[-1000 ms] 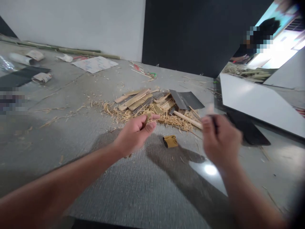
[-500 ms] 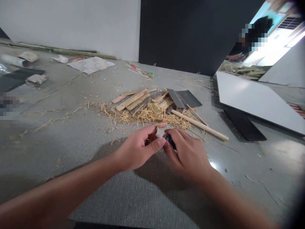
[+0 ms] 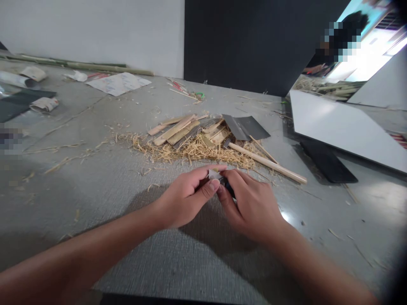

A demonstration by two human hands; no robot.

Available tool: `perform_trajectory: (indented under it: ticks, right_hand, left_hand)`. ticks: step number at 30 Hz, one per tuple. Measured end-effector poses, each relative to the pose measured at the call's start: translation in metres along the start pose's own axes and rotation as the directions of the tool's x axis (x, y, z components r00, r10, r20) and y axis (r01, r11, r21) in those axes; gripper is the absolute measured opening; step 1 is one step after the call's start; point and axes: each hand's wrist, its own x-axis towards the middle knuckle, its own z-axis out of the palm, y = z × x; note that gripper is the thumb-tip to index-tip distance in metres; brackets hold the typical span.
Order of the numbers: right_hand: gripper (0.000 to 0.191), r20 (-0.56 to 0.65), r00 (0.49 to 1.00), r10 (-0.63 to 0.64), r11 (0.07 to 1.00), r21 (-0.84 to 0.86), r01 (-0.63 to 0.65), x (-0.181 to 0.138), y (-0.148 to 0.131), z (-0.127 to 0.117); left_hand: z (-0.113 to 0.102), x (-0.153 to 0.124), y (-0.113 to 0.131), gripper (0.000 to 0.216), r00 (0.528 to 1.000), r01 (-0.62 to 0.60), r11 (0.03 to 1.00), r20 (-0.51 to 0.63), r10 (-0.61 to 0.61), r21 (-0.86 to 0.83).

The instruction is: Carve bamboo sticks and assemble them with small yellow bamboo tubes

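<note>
Space between the left hand (image 3: 182, 199) and the right hand (image 3: 254, 201), seen wide one second ago, has been closed: both are now brought together above the grey floor (image 3: 152, 262), with their fingertips close to each other. A small yellowish piece (image 3: 216, 170) is pinched between the thumb and fingers of the left hand; more of it was shown in the earlier frames, and only a sliver is now left uncovered. By the right hand a dark handle (image 3: 229, 189) is gripped with the fingers curled round it, and a pale blade (image 3: 214, 174) is seen between the two hands, beside the left thumb. Whether the piece is being cut by the blade cannot be told. The right hand was blurred and raised to the side one second ago; it is sharply shown now. The curled brown piece that was seen on the floor then is not shown now, its spot being covered by the hands. The hammer (image 3: 270, 164), whose handle end was overlapped by the right hand, is fully exposed. Beyond the hands, the shavings (image 3: 190, 154), wood strips (image 3: 178, 130) and bent dark sheet (image 3: 248, 128) have been left undisturbed.
</note>
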Motion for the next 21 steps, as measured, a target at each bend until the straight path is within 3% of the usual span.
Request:
perform_trajectory:
  ticks: [5, 11, 21]
  right_hand:
    - [0.030, 0.004, 1.000, 0.003, 1.000, 0.010, -0.003, -0.0005, 0.0002, -0.0010]
    - [0.031, 0.054, 0.999, 0.001, 0.999, 0.047, -0.003, -0.0002, 0.0009, -0.0034]
    - [0.031, 0.077, 0.997, -0.012, 0.994, 0.109, 0.004, 0.0005, 0.0031, -0.0020]
  left_hand:
    - [0.0003, -0.0008, -0.0018, 0.041, 0.999, -0.043, 0.999, -0.017, 0.043, 0.013]
    - [0.0001, -0.0025, 0.0025, 0.045, 0.999, 0.032, 0.999, 0.020, -0.032, -0.020]
    - [-0.0010, -0.0021, 0.0030, 0.047, 0.997, 0.055, 0.998, 0.053, -0.053, -0.036]
